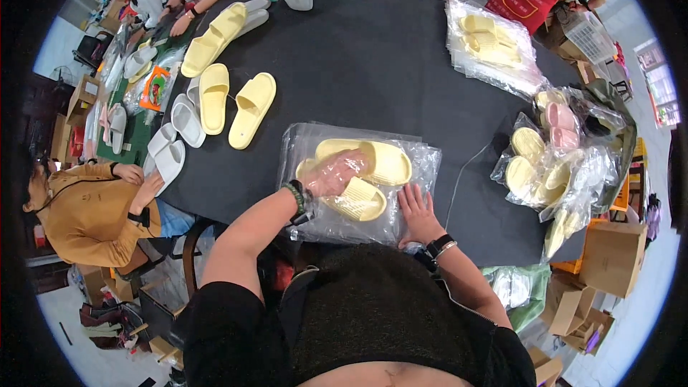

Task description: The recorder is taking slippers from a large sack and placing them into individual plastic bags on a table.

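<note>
A pair of yellow slippers [358, 199] lies in a clear plastic bag [423, 165] on the table in front of me, with more flat clear bags beneath. My left hand [337, 173] reaches inside the bag, its fingers closed over the upper slipper [390, 163]; the film partly blurs them. Fingers spread, my right hand [419, 216] rests flat at the bag's right edge and holds nothing. To the left lie loose yellow slippers [252, 110] and grey slippers [188, 122].
Stacked bagged yellow slippers [494, 46] lie at the far right of the black table [358, 64]. Nearer, bagged yellow and pink slippers [562, 125] form a heap. A person in a mustard top [100, 215] handles a grey slipper at left; other people work beyond. Cardboard boxes [611, 258] stand at right.
</note>
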`<action>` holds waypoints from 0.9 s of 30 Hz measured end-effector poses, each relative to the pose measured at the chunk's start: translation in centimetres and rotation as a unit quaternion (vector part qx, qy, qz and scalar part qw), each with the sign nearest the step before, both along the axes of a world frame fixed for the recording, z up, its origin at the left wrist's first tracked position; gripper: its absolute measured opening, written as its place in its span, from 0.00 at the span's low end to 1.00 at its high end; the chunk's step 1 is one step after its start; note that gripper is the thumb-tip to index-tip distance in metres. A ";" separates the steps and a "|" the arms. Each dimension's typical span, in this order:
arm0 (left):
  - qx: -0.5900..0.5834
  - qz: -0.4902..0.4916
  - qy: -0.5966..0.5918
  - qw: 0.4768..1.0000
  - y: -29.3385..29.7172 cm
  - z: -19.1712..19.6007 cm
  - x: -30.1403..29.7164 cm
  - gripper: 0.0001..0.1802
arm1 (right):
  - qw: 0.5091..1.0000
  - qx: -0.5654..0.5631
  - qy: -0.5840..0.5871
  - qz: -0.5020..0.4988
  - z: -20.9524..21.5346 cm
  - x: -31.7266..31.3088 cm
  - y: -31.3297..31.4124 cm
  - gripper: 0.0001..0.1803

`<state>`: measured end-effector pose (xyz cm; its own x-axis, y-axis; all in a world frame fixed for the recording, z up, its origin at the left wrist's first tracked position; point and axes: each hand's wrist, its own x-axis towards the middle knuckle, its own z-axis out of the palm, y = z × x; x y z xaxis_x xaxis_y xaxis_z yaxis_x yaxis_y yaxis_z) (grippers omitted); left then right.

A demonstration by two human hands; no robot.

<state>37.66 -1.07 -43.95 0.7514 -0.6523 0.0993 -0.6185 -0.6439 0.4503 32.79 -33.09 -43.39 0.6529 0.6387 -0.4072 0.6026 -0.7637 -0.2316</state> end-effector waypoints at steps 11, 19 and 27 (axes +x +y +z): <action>0.064 0.028 -0.032 0.997 0.7 -0.4 -0.9 0.22 | 1.000 0.002 0.001 -0.017 0.4 0.7 -0.4 0.83; -0.425 0.233 0.279 0.829 7.8 -2.3 -4.6 0.17 | 1.000 -0.006 0.008 -0.017 0.3 0.9 -0.2 0.84; 0.151 0.375 -0.124 0.906 21.0 1.1 -10.6 0.14 | 0.999 -0.024 0.024 -0.025 0.7 0.8 -0.2 0.82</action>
